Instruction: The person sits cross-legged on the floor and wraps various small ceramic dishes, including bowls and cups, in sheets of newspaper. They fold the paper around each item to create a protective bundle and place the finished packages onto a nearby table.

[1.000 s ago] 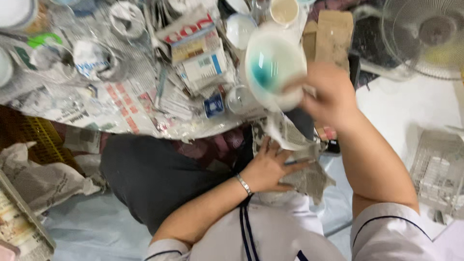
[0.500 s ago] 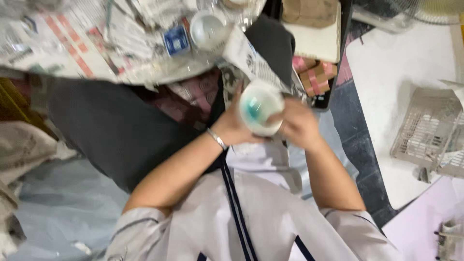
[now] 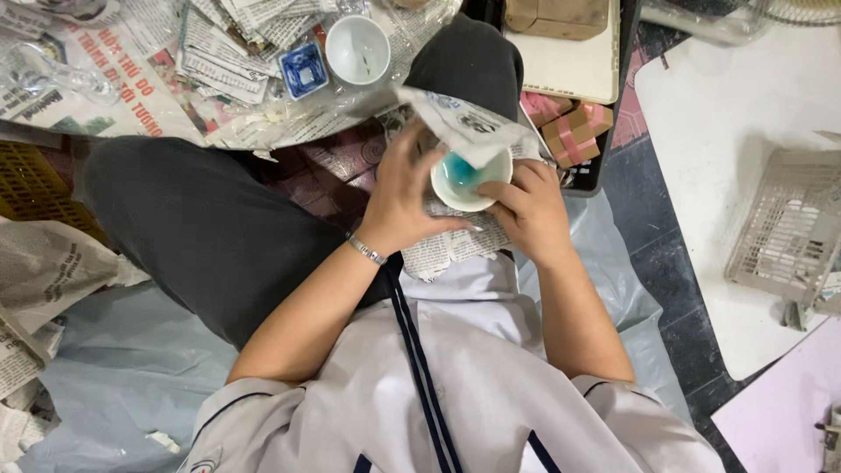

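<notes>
A small white bowl [image 3: 466,182] with a blue-green inside sits on my lap, resting on a sheet of newspaper [image 3: 455,248]. My left hand [image 3: 405,194] grips the bowl's left side and the paper under it. My right hand [image 3: 527,208] holds the bowl's right side. A flap of the newspaper [image 3: 464,123] folds over the bowl's far rim and hides part of it.
Spread newspapers [image 3: 131,79] on the floor ahead hold a white cup [image 3: 357,49] and a small blue square dish [image 3: 303,70]. A dark tray [image 3: 561,52] with wooden and pink blocks lies at the upper right. A white plastic basket [image 3: 788,228] stands far right.
I have brought the bowl from in front of me down onto the newspaper on my lap. Both hands now close around it, and a paper flap covers its far rim.
</notes>
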